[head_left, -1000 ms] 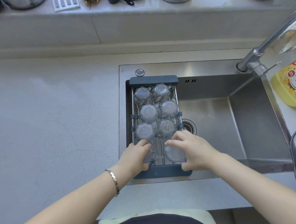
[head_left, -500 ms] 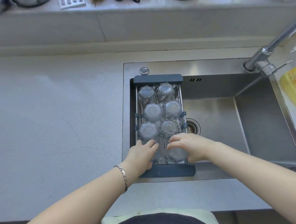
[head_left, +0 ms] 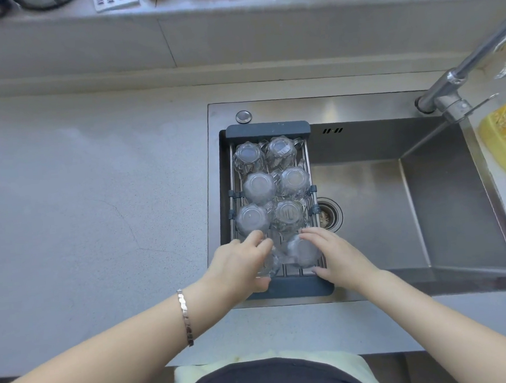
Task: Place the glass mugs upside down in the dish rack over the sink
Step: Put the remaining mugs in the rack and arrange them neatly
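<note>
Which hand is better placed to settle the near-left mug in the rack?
Left. The left hand already wraps the near-left mug at the rack front; the right hand is on the near-right mug.

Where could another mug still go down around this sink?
The rack is crowded: six upturned mugs fill its far rows, and the left hand and right hand are on two more at the near end. Free patches: the counter left of the sink, and the sink floor between rack and faucet.
</note>
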Action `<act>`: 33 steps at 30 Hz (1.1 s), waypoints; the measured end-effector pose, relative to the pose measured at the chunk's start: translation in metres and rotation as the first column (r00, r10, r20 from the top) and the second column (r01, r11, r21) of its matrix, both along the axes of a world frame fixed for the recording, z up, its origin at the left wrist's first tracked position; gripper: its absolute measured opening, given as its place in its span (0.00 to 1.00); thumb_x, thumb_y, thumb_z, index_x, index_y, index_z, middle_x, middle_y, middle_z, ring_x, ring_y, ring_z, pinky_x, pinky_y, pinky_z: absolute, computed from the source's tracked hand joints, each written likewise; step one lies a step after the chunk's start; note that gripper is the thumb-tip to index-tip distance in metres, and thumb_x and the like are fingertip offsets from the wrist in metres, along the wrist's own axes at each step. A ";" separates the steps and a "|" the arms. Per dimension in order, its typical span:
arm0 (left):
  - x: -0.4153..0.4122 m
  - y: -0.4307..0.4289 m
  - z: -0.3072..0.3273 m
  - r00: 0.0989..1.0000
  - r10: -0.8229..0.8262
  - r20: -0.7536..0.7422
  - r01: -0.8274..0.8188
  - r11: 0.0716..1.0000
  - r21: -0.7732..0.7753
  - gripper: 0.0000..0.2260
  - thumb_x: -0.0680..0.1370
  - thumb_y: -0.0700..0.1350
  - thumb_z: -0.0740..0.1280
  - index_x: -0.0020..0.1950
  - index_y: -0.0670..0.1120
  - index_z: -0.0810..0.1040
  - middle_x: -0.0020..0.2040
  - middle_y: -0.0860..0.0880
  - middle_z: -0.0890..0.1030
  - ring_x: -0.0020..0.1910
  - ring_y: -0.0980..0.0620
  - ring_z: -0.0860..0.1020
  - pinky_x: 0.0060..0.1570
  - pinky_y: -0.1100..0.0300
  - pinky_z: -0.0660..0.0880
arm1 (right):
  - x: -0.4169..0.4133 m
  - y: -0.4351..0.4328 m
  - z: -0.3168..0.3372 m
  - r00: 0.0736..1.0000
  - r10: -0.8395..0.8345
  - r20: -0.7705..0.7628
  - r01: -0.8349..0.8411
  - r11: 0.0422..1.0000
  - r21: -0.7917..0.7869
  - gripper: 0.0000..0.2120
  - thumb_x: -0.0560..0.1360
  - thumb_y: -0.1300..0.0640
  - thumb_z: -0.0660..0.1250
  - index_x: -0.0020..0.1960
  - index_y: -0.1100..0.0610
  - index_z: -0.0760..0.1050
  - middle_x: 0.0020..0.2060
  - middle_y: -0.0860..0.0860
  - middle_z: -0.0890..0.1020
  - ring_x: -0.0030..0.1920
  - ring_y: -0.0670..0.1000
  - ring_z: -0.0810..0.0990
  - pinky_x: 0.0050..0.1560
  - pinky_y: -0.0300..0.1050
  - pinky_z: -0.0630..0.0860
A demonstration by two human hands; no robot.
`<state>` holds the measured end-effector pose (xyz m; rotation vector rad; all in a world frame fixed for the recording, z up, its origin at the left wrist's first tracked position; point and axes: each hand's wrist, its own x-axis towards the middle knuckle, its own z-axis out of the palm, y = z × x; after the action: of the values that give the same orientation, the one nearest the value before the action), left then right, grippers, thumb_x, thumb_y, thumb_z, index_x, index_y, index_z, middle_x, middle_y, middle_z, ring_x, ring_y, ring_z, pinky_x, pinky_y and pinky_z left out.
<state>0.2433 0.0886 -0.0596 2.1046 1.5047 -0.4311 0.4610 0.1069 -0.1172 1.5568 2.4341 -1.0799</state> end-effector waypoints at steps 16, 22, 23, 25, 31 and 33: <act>0.016 0.006 -0.040 0.942 0.330 -0.055 -0.332 0.943 -0.029 0.23 0.72 0.56 0.68 0.59 0.44 0.68 0.61 0.45 0.70 0.51 0.40 0.78 0.46 0.51 0.75 | -0.026 -0.014 0.002 0.974 -0.216 0.073 0.215 0.976 0.023 0.33 0.67 0.52 0.72 0.70 0.54 0.64 0.67 0.49 0.70 0.66 0.53 0.66 0.66 0.45 0.66; 0.005 -0.002 -0.044 0.959 0.280 -0.043 -0.280 0.960 0.018 0.28 0.70 0.59 0.69 0.63 0.47 0.64 0.60 0.45 0.71 0.53 0.41 0.77 0.46 0.51 0.76 | -0.044 -0.029 -0.003 0.954 -0.298 -0.023 0.298 0.954 0.020 0.32 0.69 0.51 0.72 0.69 0.56 0.66 0.66 0.50 0.71 0.66 0.53 0.68 0.67 0.43 0.65; 0.003 -0.002 -0.043 0.963 0.263 -0.048 -0.263 0.965 0.011 0.30 0.69 0.59 0.70 0.64 0.47 0.64 0.60 0.45 0.71 0.53 0.42 0.77 0.46 0.52 0.76 | -0.044 -0.029 -0.003 0.954 -0.300 -0.028 0.300 0.954 0.014 0.32 0.69 0.51 0.72 0.69 0.56 0.65 0.67 0.50 0.71 0.67 0.53 0.67 0.67 0.43 0.65; -0.001 -0.002 -0.042 0.967 0.250 -0.055 -0.250 0.968 0.007 0.31 0.68 0.61 0.70 0.64 0.48 0.64 0.60 0.46 0.71 0.54 0.43 0.76 0.46 0.52 0.76 | -0.043 -0.029 -0.001 0.957 -0.288 -0.020 0.288 0.958 -0.006 0.32 0.69 0.50 0.71 0.69 0.55 0.65 0.68 0.49 0.70 0.68 0.52 0.66 0.67 0.43 0.64; -0.008 0.022 -0.031 0.901 0.404 0.156 -0.425 0.896 0.131 0.23 0.75 0.56 0.64 0.64 0.45 0.68 0.63 0.47 0.72 0.60 0.47 0.72 0.54 0.52 0.75 | -0.033 0.011 0.011 0.835 -0.533 -0.136 0.542 0.839 0.040 0.24 0.71 0.51 0.70 0.64 0.60 0.71 0.62 0.55 0.76 0.64 0.54 0.71 0.65 0.46 0.66; -0.008 0.039 -0.033 0.906 0.381 0.186 -0.401 0.912 0.086 0.26 0.75 0.51 0.66 0.69 0.45 0.64 0.69 0.47 0.69 0.66 0.47 0.69 0.62 0.52 0.71 | -0.035 0.033 0.012 0.835 -0.547 -0.056 0.548 0.836 -0.004 0.29 0.70 0.49 0.70 0.67 0.59 0.67 0.63 0.55 0.75 0.65 0.56 0.70 0.67 0.49 0.66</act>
<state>0.2351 0.1273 -0.0923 1.8050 1.8345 -0.0140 0.4259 0.1402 -0.1050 2.3448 2.0592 -1.1806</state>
